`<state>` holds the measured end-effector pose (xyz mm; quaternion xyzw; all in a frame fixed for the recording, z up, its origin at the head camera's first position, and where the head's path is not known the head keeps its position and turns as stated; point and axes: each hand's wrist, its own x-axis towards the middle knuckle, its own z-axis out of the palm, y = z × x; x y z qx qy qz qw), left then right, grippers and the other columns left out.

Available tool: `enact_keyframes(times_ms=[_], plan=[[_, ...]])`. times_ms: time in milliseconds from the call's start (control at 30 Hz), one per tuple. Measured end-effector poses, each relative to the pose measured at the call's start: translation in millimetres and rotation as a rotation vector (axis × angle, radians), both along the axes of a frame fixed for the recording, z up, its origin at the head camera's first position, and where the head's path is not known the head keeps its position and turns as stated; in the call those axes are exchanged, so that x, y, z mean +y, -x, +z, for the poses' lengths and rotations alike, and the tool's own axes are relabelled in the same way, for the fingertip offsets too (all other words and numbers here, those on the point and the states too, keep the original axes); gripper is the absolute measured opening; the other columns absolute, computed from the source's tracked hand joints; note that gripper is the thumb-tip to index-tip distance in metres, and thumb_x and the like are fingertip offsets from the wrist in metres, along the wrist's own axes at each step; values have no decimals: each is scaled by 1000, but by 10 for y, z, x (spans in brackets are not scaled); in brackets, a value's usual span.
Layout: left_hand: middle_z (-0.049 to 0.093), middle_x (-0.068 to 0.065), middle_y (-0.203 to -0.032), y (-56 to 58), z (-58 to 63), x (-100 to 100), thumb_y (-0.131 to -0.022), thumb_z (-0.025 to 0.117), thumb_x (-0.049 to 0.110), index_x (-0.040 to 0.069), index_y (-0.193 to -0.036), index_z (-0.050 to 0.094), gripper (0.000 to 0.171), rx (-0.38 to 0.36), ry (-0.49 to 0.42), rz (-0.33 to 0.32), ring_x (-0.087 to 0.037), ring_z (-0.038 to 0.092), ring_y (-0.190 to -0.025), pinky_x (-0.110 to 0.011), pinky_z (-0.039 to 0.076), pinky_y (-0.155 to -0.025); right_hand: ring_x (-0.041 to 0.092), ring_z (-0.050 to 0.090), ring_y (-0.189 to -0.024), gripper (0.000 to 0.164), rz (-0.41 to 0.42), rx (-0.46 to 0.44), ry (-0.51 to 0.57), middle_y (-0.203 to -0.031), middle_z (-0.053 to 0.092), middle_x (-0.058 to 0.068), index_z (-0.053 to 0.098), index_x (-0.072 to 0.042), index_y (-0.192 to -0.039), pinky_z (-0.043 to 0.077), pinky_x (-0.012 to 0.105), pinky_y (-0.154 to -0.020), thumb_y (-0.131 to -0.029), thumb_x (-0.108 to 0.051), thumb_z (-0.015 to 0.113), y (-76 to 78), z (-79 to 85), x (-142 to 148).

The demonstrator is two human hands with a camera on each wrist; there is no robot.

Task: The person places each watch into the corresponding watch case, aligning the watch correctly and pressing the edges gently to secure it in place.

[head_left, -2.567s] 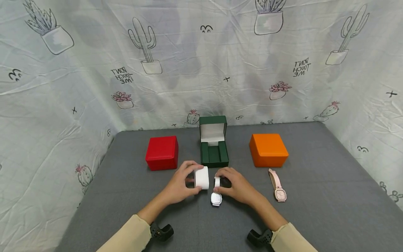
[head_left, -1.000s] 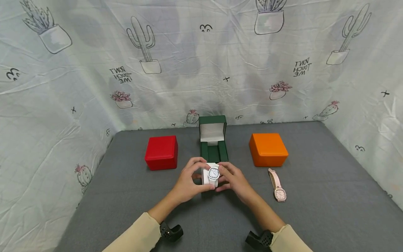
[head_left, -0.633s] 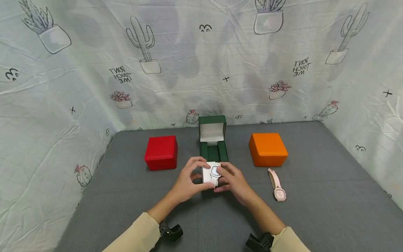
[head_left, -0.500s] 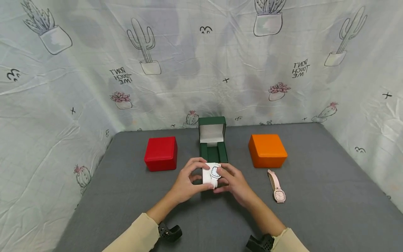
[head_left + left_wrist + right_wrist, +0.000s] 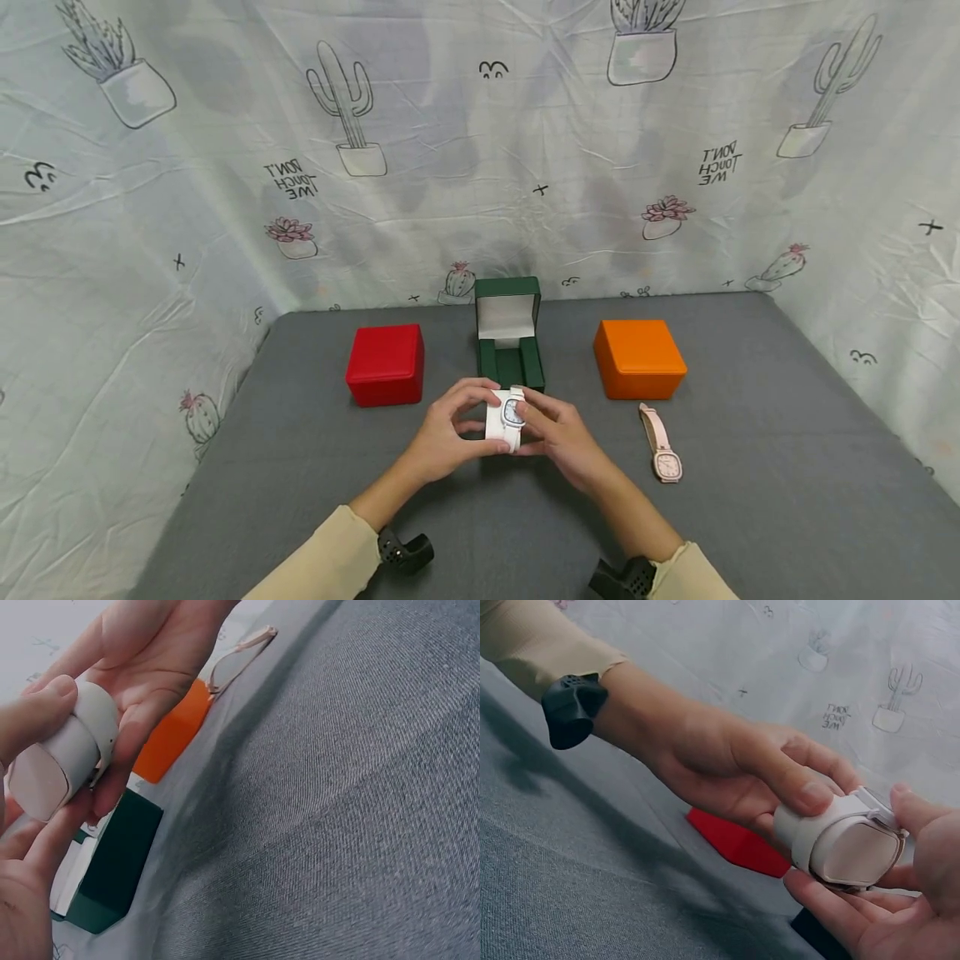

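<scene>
My left hand grips a white watch cushion by its left end, thumb on the near side and fingers on the far side. Around the cushion's right part lies a white watch, its dial facing up. My right hand holds the watch from the right, with the thumb over the dial's edge and the fingers under and behind it. In the left wrist view the strap curves round the cushion, and in the right wrist view the cushion's flat end shows. Both hands are in front of the green box.
An open green watch box with a pale lid lining stands behind the hands. A closed red box is to the left, a closed orange box to the right. A pink watch lies on the grey table.
The white watch, earlier on the table at my right fingers, is now around the cushion. My left hand has brought the cushion slightly right; lately the right thumb has come onto the dial.
</scene>
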<state>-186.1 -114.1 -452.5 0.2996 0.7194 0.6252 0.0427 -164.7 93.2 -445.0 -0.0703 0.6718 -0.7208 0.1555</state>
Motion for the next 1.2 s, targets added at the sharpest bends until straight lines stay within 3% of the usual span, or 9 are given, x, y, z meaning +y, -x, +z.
enact_keyframes(times_ms=[200,333,533,867,1000,1200], plan=[[40,-12,-151,43,34,-47,-81,77,6,12,-130,51,56,-12,60,-136,-31,42,-138,-40,51,-98,19,67,-94,55,-8,-9,4,-123,57,16,41,-1,-143,60,41,-79,-100,-32,53,44,-21,69],[40,-8,-152,54,83,-63,-82,76,8,13,-139,45,65,-7,98,-174,-30,41,-140,-40,50,-99,20,68,-93,54,17,-3,16,-113,60,9,42,1,-141,60,43,-78,-99,-30,55,65,-11,124],[44,-2,-149,55,115,-51,-81,78,12,18,-145,39,76,-14,162,-170,-21,42,-139,-33,51,-99,21,68,-90,52,47,-11,10,-108,62,5,44,-2,-141,60,44,-77,-98,-28,57,83,-13,155],[46,0,-149,37,109,-14,-80,78,10,16,-147,38,79,56,270,-168,-21,47,-135,-30,53,-95,19,66,-93,52,81,10,-60,-116,64,12,45,-4,-141,60,42,-75,-96,-28,60,86,-32,157],[44,2,-150,25,130,26,-81,78,9,17,-148,36,79,58,266,-181,-20,46,-136,-30,52,-96,18,65,-91,50,90,22,-49,-114,64,10,46,-5,-139,59,42,-76,-97,-27,59,94,-40,151],[41,0,-152,11,155,73,-81,77,8,17,-146,39,76,42,201,-155,-20,44,-138,-30,51,-97,19,63,-93,51,39,-16,4,-112,58,7,42,-3,-141,58,39,-77,-99,-29,54,85,-16,180]])
